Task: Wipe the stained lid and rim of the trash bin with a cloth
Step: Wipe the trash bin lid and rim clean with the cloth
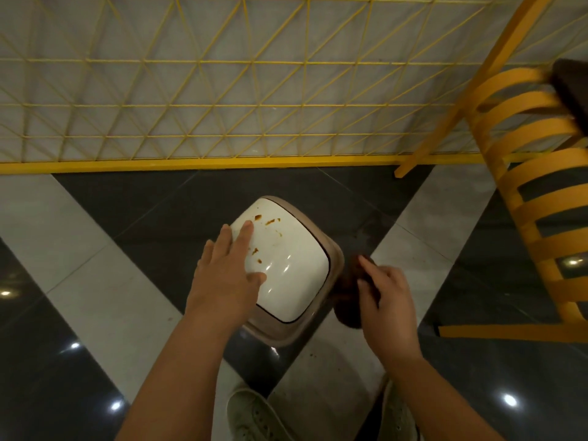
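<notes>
Steadying the trash bin [334, 265] on the floor, the left hand [227, 275] lay flat, fingers spread, on its white lid [292, 249], beside brown stains [270, 221]. Just right of the bin, the right hand [386, 296] gripped a dark cloth [348, 308]; wiping looked not yet begun, and should start at the stains.

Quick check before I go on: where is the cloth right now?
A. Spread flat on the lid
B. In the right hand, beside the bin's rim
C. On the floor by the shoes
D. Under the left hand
B: the right hand grips the dark cloth just off the bin's rim, while the left hand lies flat on the stained lid.
</notes>
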Demonstrator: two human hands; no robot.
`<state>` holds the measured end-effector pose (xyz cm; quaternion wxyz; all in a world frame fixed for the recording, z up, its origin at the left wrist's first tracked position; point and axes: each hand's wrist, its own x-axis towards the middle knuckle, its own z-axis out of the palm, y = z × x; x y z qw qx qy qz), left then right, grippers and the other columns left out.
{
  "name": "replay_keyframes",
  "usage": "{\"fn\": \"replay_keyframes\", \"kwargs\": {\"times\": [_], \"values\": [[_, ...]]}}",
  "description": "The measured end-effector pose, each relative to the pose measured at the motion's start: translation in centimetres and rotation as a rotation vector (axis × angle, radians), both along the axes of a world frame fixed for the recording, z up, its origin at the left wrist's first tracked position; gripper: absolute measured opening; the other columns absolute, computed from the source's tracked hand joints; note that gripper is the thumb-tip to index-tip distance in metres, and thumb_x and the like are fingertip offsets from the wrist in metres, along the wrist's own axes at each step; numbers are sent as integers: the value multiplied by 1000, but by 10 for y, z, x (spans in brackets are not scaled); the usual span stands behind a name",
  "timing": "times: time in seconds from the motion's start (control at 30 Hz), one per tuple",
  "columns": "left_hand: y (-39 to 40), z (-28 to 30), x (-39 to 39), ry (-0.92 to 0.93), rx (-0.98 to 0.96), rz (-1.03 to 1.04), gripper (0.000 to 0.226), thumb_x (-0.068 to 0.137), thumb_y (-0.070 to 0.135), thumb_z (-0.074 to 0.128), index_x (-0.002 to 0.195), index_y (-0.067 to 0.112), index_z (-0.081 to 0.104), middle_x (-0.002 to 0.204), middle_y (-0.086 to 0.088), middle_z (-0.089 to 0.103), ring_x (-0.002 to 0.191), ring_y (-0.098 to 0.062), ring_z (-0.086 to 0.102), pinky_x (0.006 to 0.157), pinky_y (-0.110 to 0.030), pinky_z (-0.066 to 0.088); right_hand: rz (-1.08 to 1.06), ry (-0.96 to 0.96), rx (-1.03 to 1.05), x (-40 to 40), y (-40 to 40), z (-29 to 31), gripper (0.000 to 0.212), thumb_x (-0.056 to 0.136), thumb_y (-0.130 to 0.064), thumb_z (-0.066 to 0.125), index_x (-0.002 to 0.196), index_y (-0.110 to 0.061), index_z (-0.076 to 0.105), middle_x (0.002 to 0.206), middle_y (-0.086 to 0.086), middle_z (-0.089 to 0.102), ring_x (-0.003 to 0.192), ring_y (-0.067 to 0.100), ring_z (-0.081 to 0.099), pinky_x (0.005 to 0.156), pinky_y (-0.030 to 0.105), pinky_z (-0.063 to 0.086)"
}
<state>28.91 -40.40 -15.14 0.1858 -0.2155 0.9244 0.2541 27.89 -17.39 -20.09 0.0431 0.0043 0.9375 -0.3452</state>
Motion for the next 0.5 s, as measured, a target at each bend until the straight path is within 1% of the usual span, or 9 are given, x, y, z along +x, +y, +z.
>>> {"fn": "replay_keyframes", "kwargs": {"times": [0.1,0.17,0.23,0.27,0.3,0.33,0.4,0.47,0.5], "values": [[2,-1,-5,58,28,-112,82,92,31,54,147,45,-5,158,11,-16,145,-22,-15,117,-45,-2,91,65,-24,-25,-17,20,40,94,-19,52,132,-32,51,111,-16,45,105,5,45,93,19,38],[8,-2,-7,94,11,-204,81,93,28,51,146,44,-8,156,10,-22,143,-20,-22,115,-44,-12,97,73,-5,-40,-25,22,38,95,-19,52,131,-32,53,114,-14,48,109,8,45,95,19,36],[12,-3,-7,125,-32,-200,82,93,29,49,146,44,-13,155,9,-26,141,-19,-27,111,-46,-18,70,32,22,-53,-29,24,38,95,-21,51,131,-32,53,123,-8,52,115,11,45,97,20,35],[13,-3,-6,149,-56,-164,84,93,32,50,145,43,-15,155,8,-27,141,-19,-27,111,-47,-18,64,-6,27,-58,-28,25,38,95,-23,51,132,-33,52,127,-7,52,117,13,45,100,24,36],[13,-3,-4,177,-79,-108,88,91,35,53,146,41,-15,156,6,-26,142,-19,-25,113,-47,-15,71,-39,24,-62,-28,26,38,95,-25,51,132,-33,51,129,-6,52,119,14,45,103,29,39],[11,-1,-2,203,-95,-34,94,87,39,59,147,40,-13,157,4,-21,144,-21,-19,115,-48,-8,84,-69,18,-64,-27,26,38,95,-26,51,132,-34,50,130,-6,52,120,15,46,104,34,41],[6,4,2,233,-92,134,100,76,43,71,148,36,3,159,-1,-2,146,-27,2,116,-48,10,92,-104,14,-65,-26,26,37,95,-27,51,132,-33,51,130,-6,53,119,16,47,103,39,44],[3,8,6,265,-47,223,93,72,40,76,145,33,19,151,-4,18,137,-28,24,109,-47,28,79,-105,17,-61,-25,24,37,95,-27,52,132,-32,51,129,-6,54,118,16,48,102,39,44],[4,10,6,278,-13,222,88,73,38,76,143,32,23,147,-2,23,133,-27,29,105,-45,33,65,-100,15,-59,-25,23,37,95,-27,52,132,-32,51,130,-6,54,118,16,48,102,39,44]]}}
